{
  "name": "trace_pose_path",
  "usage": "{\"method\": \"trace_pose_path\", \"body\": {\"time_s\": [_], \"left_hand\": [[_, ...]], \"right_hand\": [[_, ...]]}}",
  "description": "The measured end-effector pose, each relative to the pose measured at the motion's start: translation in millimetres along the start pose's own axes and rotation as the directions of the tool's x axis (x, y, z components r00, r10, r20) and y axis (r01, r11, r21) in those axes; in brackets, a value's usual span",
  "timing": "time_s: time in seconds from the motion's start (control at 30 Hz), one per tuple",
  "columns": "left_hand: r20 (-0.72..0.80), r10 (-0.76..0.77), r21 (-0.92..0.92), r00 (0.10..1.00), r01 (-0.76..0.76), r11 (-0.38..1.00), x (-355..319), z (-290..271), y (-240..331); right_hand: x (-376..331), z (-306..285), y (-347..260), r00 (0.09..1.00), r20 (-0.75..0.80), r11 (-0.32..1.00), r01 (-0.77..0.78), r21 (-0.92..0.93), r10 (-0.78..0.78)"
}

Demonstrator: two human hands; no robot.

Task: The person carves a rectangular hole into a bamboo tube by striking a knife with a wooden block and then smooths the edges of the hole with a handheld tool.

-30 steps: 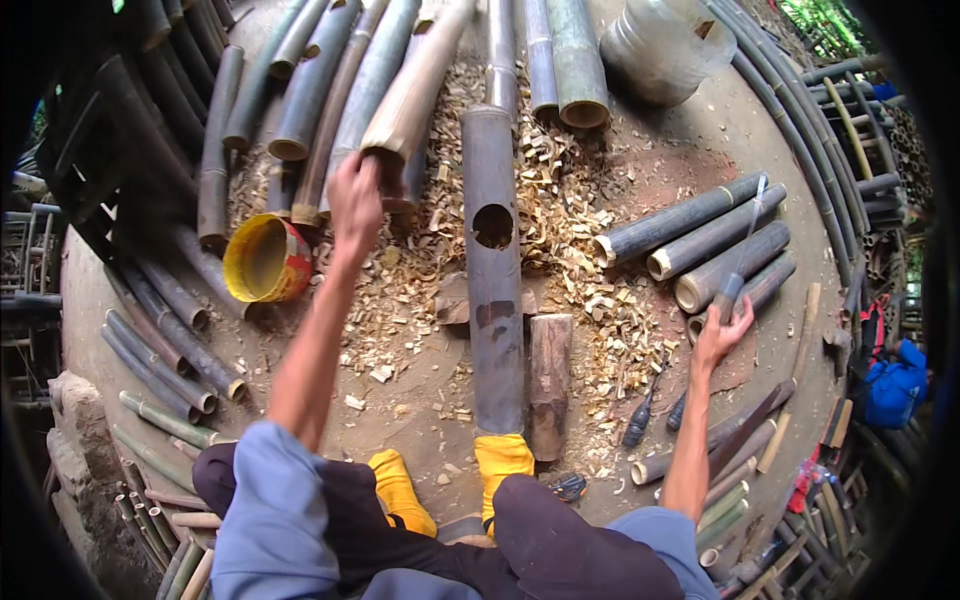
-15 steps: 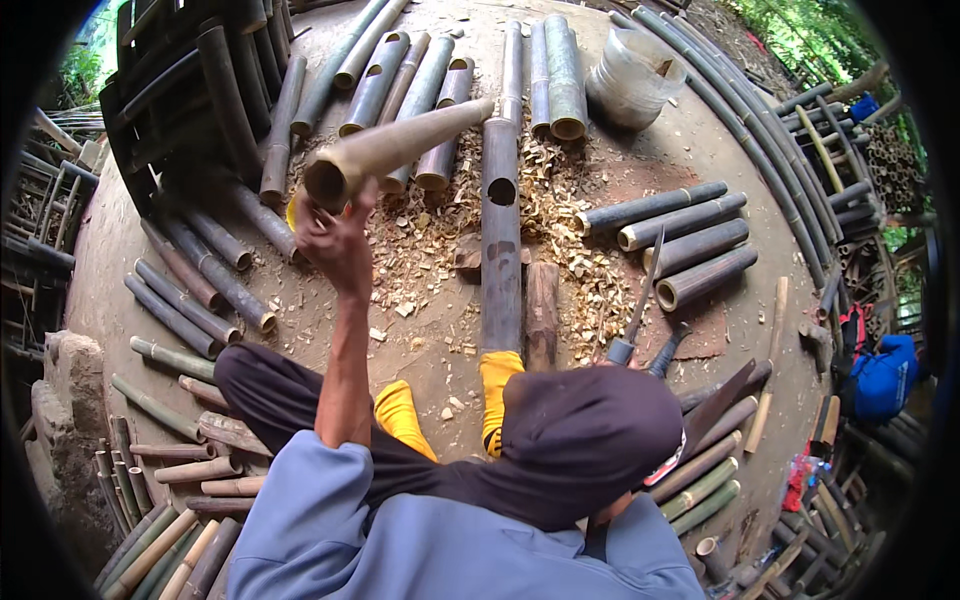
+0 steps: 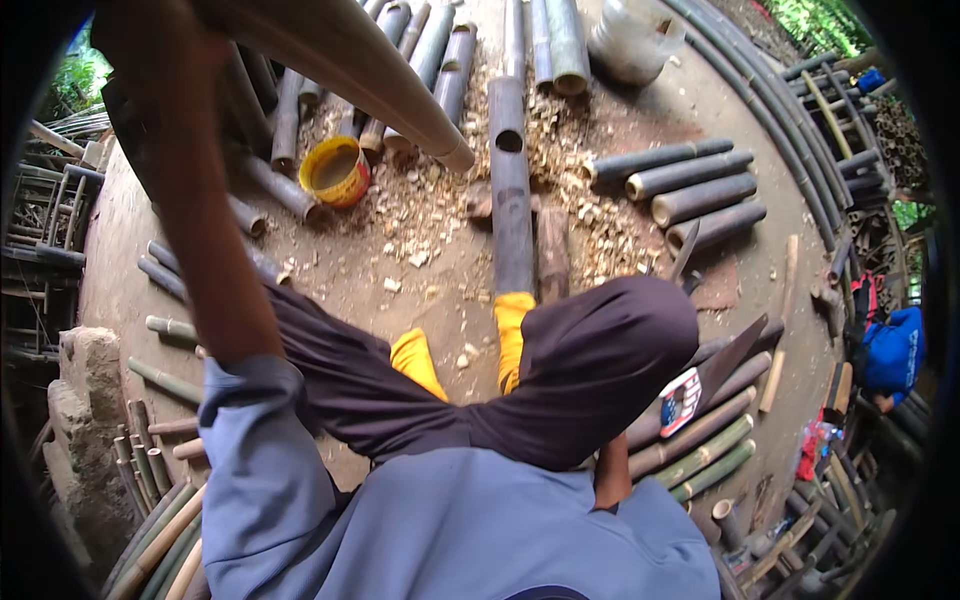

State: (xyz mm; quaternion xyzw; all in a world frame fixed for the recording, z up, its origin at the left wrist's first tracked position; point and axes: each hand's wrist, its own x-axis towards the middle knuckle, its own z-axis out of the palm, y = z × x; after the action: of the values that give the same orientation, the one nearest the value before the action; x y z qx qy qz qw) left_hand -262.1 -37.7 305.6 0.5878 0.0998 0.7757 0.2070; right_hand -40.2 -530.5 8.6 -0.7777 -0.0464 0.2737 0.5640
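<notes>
The left hand [image 3: 168, 42], blurred and raised toward ten o'clock, had its fingers around the upper part of a grey-brown bamboo tube [image 3: 350, 70]. That tube slanted across eleven o'clock, its lower end pointing inward above the wood chips [image 3: 430, 205]. The right forearm [image 3: 613, 478] dipped behind the bent knee at five o'clock; the right hand was hidden, so whether its fingers were wide or narrow I cannot tell. At twelve o'clock a dark bamboo tube with a round hole [image 3: 512, 225] lay lengthwise, its near end against a yellow-covered foot [image 3: 512, 325]. A yellow-and-red bucket [image 3: 352, 190] stood between ten and eleven, four dark tubes [image 3: 710, 200] lay at two, and a handsaw [image 3: 733, 362] rested at four, near the knee.
</notes>
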Motion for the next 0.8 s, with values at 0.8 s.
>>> {"method": "trace_pose_path", "body": {"time_s": [0.8], "left_hand": [[0.162, -0.755, 0.049, 0.635, 0.759, 0.649, -290.0, 8.5, 37.4]], "right_hand": [[36.0, 82.4, 37.3, 0.995, 0.103, 0.976, 0.015, -0.217, 0.008]]}}
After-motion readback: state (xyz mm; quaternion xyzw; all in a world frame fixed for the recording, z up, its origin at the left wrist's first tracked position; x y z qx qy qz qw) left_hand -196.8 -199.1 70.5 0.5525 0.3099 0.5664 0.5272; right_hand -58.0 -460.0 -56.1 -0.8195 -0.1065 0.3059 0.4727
